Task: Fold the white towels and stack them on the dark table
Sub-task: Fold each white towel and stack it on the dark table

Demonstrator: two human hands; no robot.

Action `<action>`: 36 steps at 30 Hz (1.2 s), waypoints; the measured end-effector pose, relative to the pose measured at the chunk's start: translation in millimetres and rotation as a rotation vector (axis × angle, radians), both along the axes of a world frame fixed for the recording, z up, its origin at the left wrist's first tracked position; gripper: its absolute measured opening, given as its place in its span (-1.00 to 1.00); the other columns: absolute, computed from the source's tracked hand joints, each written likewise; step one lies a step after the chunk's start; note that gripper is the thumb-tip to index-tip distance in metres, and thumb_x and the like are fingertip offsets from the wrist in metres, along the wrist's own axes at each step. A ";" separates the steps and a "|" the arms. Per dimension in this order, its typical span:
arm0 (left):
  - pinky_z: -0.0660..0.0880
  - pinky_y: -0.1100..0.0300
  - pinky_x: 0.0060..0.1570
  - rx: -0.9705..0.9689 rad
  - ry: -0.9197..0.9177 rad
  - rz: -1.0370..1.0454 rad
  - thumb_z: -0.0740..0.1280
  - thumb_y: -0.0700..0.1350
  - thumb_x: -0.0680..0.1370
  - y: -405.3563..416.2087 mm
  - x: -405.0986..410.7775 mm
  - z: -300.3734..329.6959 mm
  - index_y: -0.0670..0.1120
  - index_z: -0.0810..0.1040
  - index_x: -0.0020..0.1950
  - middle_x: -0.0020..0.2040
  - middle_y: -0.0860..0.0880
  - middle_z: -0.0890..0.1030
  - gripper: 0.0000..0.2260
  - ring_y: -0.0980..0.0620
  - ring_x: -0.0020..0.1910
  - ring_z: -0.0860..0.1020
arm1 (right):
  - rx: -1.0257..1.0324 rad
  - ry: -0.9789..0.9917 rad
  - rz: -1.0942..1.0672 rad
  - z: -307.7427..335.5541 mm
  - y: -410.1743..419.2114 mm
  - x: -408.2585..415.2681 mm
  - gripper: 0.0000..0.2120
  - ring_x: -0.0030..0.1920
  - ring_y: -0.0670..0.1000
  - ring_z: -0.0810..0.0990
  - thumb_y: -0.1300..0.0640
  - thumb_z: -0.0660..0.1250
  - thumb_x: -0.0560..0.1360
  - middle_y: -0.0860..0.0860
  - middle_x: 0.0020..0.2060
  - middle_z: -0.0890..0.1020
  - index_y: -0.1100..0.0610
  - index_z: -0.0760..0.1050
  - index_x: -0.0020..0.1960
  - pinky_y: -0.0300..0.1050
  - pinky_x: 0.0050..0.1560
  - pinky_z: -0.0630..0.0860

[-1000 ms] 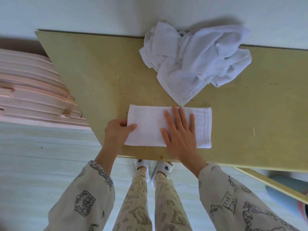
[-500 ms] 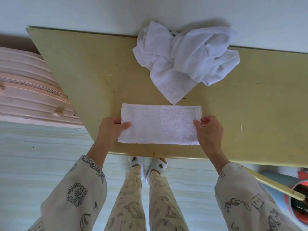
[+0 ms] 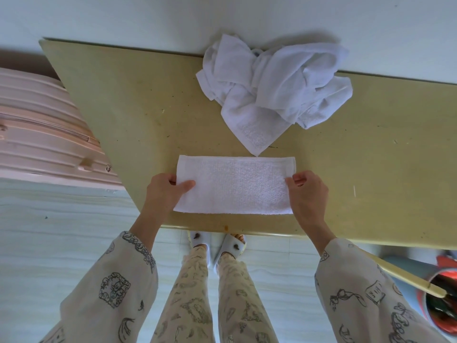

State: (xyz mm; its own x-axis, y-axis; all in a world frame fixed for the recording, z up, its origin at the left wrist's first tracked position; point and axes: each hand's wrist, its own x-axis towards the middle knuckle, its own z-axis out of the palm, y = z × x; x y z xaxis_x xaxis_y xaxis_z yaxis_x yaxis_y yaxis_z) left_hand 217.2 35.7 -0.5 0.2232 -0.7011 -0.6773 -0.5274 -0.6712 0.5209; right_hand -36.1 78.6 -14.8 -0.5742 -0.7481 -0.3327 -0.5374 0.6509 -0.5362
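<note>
The person's left hand pinches the left end of the folded white towel, thumb on top, while the right hand pinches its right end. The towel lies flat near the front edge of the olive table. Farther back, a crumpled heap of white towels sits against the wall.

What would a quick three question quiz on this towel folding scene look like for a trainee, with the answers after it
1. True or false: the folded towel lies flat on the table.
2. What is each hand doing? A) left hand and right hand each pinch one short end of the folded towel; B) both press flat on its middle; C) both are off it.
3. What lies behind the folded towel, toward the wall?

Key
1. True.
2. A.
3. A crumpled pile of white towels, unfolded.
</note>
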 end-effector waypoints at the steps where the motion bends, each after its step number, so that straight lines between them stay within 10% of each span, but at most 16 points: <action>1: 0.46 0.08 -0.08 0.002 -0.001 -0.006 0.42 -0.08 0.45 0.0 0.5 -0.3 -0.19 0.54 -0.02 -0.10 -0.08 0.56 -0.78 -0.07 -0.09 0.52 | -0.004 -0.006 0.001 1.4 -0.9 -0.5 -0.91 -0.15 0.00 0.50 0.15 0.30 0.50 0.04 -0.13 0.59 0.17 0.51 -0.06 -0.18 -0.12 0.37; 36: 0.51 -0.10 0.12 -0.001 0.107 0.162 0.38 -0.11 0.48 5.0 8.6 -6.7 -0.17 0.57 -0.11 -0.06 -0.15 0.63 -0.87 -0.15 0.00 0.59 | 0.178 0.104 0.157 1.9 -16.2 -8.2 -0.79 -0.22 0.12 0.51 0.05 0.17 0.52 0.07 -0.24 0.55 0.19 0.44 -0.06 -0.10 -0.21 0.39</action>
State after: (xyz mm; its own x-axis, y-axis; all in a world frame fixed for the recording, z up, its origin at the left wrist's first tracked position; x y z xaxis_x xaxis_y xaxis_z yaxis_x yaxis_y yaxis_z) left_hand 225.9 40.7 -7.2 0.2602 -0.6624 -0.7025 -0.3538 -0.7424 0.5690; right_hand -44.3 62.4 -12.9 -0.4936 -0.7656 -0.4125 -0.6855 0.6344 -0.3573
